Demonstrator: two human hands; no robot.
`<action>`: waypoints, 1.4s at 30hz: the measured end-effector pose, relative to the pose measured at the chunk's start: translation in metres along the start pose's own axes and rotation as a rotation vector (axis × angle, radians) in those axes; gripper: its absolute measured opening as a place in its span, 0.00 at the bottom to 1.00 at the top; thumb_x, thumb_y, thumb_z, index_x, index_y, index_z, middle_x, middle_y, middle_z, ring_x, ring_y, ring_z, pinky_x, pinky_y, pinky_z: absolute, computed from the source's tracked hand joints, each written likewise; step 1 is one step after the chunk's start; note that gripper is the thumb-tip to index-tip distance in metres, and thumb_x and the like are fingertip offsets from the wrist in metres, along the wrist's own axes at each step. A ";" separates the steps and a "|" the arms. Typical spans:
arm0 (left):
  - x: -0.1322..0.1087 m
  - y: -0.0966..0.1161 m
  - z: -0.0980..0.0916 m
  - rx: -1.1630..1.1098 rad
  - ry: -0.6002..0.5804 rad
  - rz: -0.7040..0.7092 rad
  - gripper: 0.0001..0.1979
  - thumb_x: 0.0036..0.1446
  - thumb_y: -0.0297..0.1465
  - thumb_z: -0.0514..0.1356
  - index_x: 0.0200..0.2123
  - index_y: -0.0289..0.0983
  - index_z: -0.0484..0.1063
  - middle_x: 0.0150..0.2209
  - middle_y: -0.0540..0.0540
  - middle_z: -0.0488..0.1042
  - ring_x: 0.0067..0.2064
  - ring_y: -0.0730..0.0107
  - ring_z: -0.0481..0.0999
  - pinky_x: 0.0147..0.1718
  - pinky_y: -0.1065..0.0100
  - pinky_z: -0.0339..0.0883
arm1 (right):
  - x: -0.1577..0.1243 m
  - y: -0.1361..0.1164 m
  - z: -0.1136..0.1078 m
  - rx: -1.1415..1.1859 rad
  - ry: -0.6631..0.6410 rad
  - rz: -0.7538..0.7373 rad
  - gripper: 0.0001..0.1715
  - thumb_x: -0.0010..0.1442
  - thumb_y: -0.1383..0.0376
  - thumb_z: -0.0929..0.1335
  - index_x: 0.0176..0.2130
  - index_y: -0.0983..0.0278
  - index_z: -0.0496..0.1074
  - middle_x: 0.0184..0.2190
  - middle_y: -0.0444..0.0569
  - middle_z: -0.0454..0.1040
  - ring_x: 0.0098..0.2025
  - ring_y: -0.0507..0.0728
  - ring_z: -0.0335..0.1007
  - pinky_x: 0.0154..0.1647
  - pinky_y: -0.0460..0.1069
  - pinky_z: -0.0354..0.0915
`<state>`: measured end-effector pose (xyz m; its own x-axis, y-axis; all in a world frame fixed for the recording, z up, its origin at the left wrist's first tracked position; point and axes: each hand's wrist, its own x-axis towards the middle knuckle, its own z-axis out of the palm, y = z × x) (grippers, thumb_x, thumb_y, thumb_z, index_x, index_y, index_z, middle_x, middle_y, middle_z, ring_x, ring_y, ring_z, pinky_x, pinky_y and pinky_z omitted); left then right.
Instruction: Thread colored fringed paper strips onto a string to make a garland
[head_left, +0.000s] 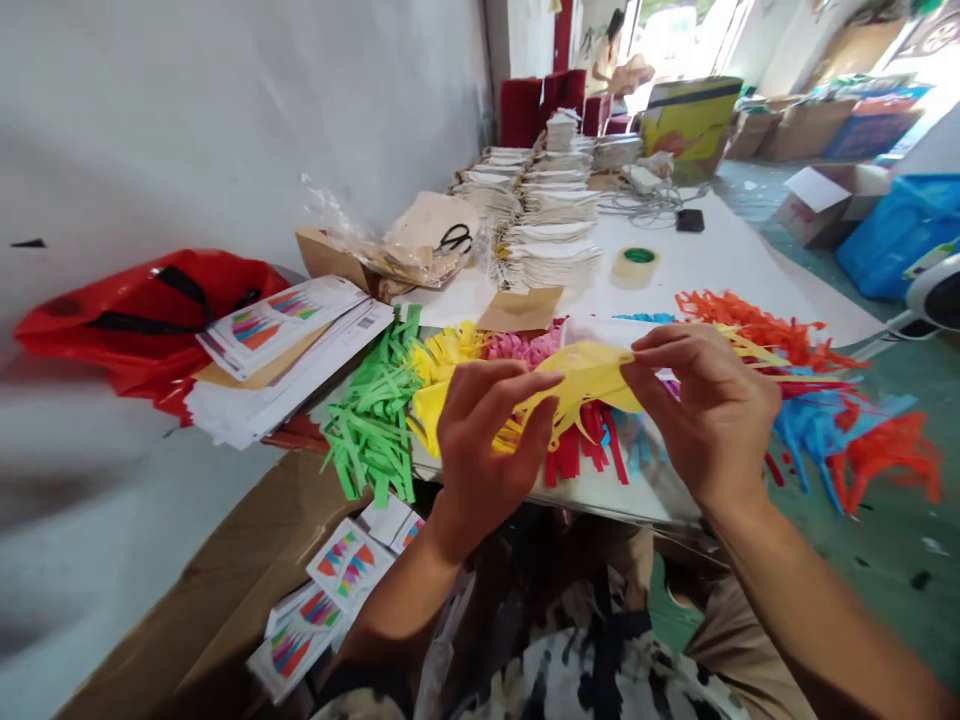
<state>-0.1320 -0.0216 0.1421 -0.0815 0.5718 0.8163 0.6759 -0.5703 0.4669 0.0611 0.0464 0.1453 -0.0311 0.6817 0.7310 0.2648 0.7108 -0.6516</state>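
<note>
White desk (720, 270) along the wall, littered with cut paper. Above its near edge I see a yellow fringed sheet (589, 375): my left hand (484, 450) and right hand (709, 410) both have their fingers closed on it, one at each end. Beneath it lie red strips (577, 445). Green strips (371, 420) sit to the left, orange strips (750, 320) to the right, a tape roll (636, 265) beyond.

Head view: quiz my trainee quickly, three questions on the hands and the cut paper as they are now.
1. True or false: the left hand and the right hand both pinch the yellow fringed paper strip.
2. The fringed paper pile left of that strip is: A green, B orange, C blue?
3. Fill in: the tan tape roll on the white table has a ___ core.
Key: 1 true; 2 A; 3 green.
</note>
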 end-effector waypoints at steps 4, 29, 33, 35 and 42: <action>0.014 0.012 0.037 -0.075 -0.167 0.039 0.06 0.64 0.33 0.69 0.43 0.40 0.79 0.42 0.47 0.79 0.47 0.66 0.77 0.50 0.62 0.71 | -0.019 -0.002 -0.033 -0.030 -0.031 0.001 0.05 0.67 0.63 0.73 0.36 0.56 0.75 0.40 0.48 0.78 0.44 0.59 0.75 0.48 0.58 0.73; -0.050 -0.002 0.090 -1.225 -1.479 -1.107 0.39 0.36 0.57 0.78 0.46 0.38 0.80 0.40 0.41 0.83 0.40 0.57 0.84 0.36 0.65 0.77 | -0.071 0.039 -0.146 0.483 -0.740 0.901 0.21 0.62 0.49 0.76 0.40 0.63 0.73 0.30 0.43 0.71 0.28 0.51 0.68 0.26 0.43 0.66; -0.046 -0.025 0.088 -1.072 -1.605 -1.110 0.33 0.39 0.52 0.78 0.42 0.35 0.81 0.34 0.44 0.82 0.31 0.65 0.81 0.28 0.69 0.75 | -0.061 0.063 -0.142 0.342 -0.761 0.852 0.20 0.60 0.53 0.78 0.40 0.62 0.73 0.31 0.43 0.73 0.30 0.51 0.70 0.26 0.43 0.66; -0.026 -0.042 0.079 -0.954 -1.493 -1.060 0.30 0.43 0.48 0.78 0.46 0.38 0.79 0.37 0.45 0.82 0.32 0.66 0.81 0.28 0.70 0.75 | -0.063 0.079 -0.137 0.296 -0.744 0.839 0.20 0.59 0.54 0.78 0.42 0.62 0.72 0.32 0.43 0.74 0.30 0.52 0.71 0.27 0.44 0.67; 0.009 -0.074 0.043 -0.051 -0.869 -0.371 0.31 0.49 0.44 0.76 0.54 0.41 0.74 0.46 0.41 0.80 0.45 0.56 0.82 0.44 0.58 0.79 | -0.084 0.127 -0.120 0.200 -0.717 0.788 0.32 0.62 0.57 0.74 0.61 0.61 0.64 0.35 0.43 0.77 0.31 0.54 0.74 0.29 0.47 0.69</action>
<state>-0.1510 0.0514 0.0999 0.3030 0.9494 0.0832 0.6816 -0.2769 0.6773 0.2130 0.0592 0.0254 -0.4941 0.8556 -0.1541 0.2968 -0.0006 -0.9549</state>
